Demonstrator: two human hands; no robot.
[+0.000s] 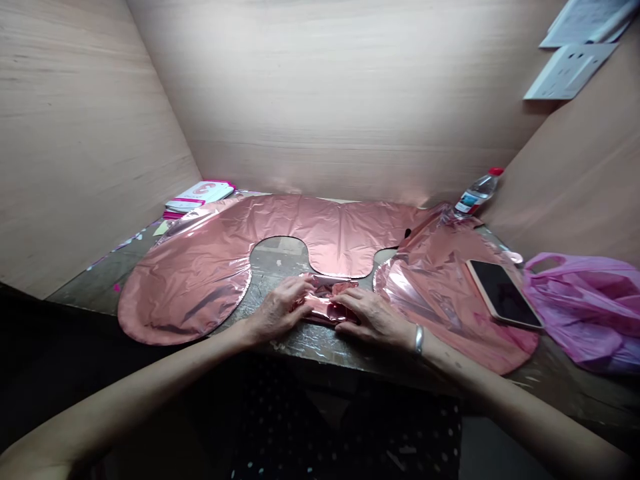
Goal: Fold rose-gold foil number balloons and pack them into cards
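If the left hand (pixel 281 308) or right hand (pixel 374 313) slackens, the small, folded rose-gold foil bundle (pixel 323 309) could spring open, being slick and creased. It lies on the worn grey tabletop (pixel 310 341) between the hands, fingers and thumbs closed over its two ends.
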